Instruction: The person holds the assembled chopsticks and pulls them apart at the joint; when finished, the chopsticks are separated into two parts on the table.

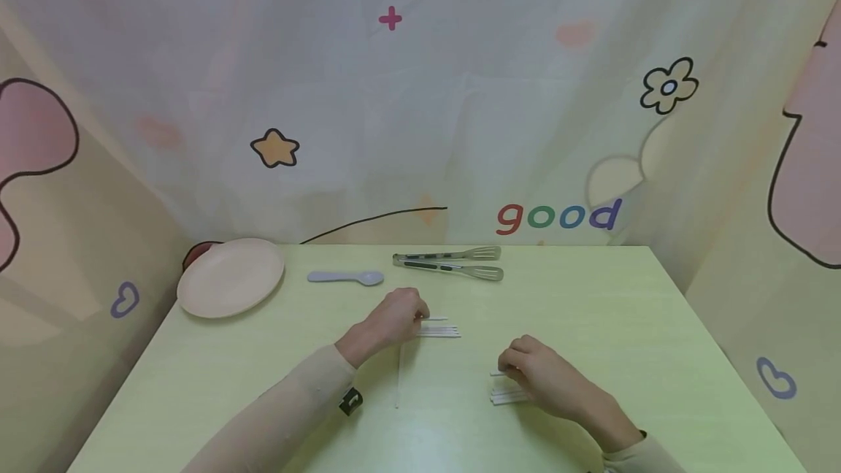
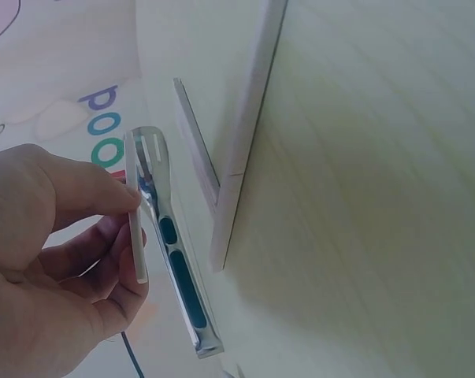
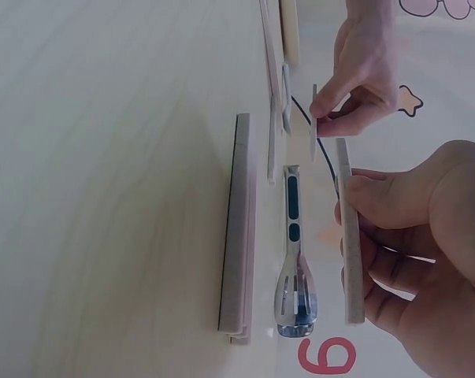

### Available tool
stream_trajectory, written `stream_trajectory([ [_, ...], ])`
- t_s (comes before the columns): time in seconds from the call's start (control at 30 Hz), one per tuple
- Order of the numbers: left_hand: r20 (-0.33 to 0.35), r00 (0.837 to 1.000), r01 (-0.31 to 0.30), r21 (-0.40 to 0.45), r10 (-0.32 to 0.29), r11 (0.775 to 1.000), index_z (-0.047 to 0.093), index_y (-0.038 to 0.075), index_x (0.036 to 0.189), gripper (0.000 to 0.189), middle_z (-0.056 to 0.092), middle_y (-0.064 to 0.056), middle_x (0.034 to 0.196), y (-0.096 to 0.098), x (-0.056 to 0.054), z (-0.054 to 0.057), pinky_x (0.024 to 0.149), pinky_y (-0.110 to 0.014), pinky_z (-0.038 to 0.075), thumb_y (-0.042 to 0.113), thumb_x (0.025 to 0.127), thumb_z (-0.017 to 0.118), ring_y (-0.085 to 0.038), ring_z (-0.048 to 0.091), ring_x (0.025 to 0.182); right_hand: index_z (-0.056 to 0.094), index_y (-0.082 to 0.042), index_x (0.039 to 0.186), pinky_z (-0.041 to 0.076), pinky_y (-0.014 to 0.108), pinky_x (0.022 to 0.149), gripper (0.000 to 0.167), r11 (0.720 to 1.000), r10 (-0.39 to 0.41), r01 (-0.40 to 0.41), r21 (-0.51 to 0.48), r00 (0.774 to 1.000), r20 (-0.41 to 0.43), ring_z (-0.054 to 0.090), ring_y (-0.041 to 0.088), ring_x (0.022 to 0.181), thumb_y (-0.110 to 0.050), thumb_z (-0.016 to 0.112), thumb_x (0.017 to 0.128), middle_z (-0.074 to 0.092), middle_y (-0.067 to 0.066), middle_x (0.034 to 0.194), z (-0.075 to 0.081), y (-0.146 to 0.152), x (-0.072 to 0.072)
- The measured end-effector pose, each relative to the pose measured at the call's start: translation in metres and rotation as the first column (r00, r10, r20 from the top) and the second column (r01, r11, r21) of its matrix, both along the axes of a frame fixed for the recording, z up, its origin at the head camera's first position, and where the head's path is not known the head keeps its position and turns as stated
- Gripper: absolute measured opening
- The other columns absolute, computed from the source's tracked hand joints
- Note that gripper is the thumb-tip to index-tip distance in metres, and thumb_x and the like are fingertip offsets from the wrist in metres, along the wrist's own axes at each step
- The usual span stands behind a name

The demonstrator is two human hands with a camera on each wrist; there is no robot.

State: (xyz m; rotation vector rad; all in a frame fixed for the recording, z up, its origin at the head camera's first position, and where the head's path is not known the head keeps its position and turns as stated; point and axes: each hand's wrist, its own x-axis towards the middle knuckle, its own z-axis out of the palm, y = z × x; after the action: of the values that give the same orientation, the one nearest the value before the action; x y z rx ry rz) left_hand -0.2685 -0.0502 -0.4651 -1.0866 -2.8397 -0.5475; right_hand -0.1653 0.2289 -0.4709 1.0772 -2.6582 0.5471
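Observation:
My left hand [image 1: 394, 316] pinches a slim white stick [image 2: 136, 236] between thumb and fingers, raised over the table. Below it in the head view lies a row of several white sticks [image 1: 442, 332], and one more stick [image 1: 398, 382] runs from there toward the front edge. To the right, my right hand [image 1: 548, 379] grips another white stick [image 3: 350, 244] by thumb and fingertips, above the tabletop. Several white sticks [image 1: 507, 398] lie just beneath that hand, partly hidden by it; the right wrist view shows them side by side [image 3: 239, 228].
A pale round plate [image 1: 230, 279] stands at the table's back left. Beside it lies a lilac spoon [image 1: 344, 277], and metal tongs [image 1: 447, 266] with slotted ends lie at the back middle. A printed curtain [image 1: 368, 108] hangs behind the pale green table [image 1: 624, 312].

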Motion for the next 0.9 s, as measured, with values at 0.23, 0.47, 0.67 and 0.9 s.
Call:
stream_trajectory([
  [0.23, 0.008, 1.000, 0.000, 0.006, 0.000, 1.000, 0.078, 0.004, 0.091, 0.025, 0.073, -0.008, 0.089, 0.003, -0.001, -0.004, 0.080, -0.032, 0.056, -0.009, 0.078, 0.062, -0.021, 0.068, 0.089, 0.067, -0.013, 0.087, 0.051, 0.021, 0.069, 0.016, 1.000, 0.004, -0.004, 0.010, 1.000, 0.007, 0.054, 0.006, 0.082, 0.002, 0.070, 0.083, 0.058, -0.009, 0.084, 0.000, 0.001, 0.001],
  [0.47, 0.011, 1.000, -0.012, -0.007, 0.012, 1.000, 0.078, 0.004, 0.092, 0.023, 0.072, -0.008, 0.089, 0.005, -0.002, -0.009, 0.080, -0.031, 0.055, -0.007, 0.079, 0.063, -0.020, 0.066, 0.087, 0.068, -0.013, 0.088, 0.052, 0.021, 0.071, 0.014, 1.000, -0.007, 0.006, 0.028, 0.999, 0.052, 0.054, 0.005, 0.084, 0.001, 0.069, 0.085, 0.059, -0.009, 0.085, -0.001, 0.000, 0.002],
  [0.67, -0.014, 1.000, -0.004, 0.017, 0.004, 1.000, 0.077, 0.004, 0.089, 0.022, 0.071, -0.007, 0.085, 0.007, -0.003, -0.011, 0.076, -0.031, 0.054, -0.008, 0.078, 0.062, -0.018, 0.064, 0.082, 0.068, -0.013, 0.088, 0.051, 0.020, 0.070, 0.015, 1.000, -0.001, 0.000, 0.026, 0.999, 0.051, 0.053, 0.005, 0.083, 0.001, 0.069, 0.085, 0.059, -0.009, 0.085, 0.000, 0.002, 0.003],
  [0.9, -0.005, 1.000, -0.011, 0.034, 0.011, 0.999, 0.077, 0.004, 0.089, 0.023, 0.073, -0.007, 0.087, 0.010, -0.004, -0.014, 0.078, -0.034, 0.055, -0.008, 0.079, 0.061, -0.020, 0.066, 0.085, 0.068, -0.012, 0.087, 0.051, 0.021, 0.070, 0.015, 1.000, 0.004, -0.005, 0.022, 0.999, 0.038, 0.054, 0.007, 0.083, 0.003, 0.069, 0.084, 0.059, -0.008, 0.085, -0.001, 0.003, 0.004],
])
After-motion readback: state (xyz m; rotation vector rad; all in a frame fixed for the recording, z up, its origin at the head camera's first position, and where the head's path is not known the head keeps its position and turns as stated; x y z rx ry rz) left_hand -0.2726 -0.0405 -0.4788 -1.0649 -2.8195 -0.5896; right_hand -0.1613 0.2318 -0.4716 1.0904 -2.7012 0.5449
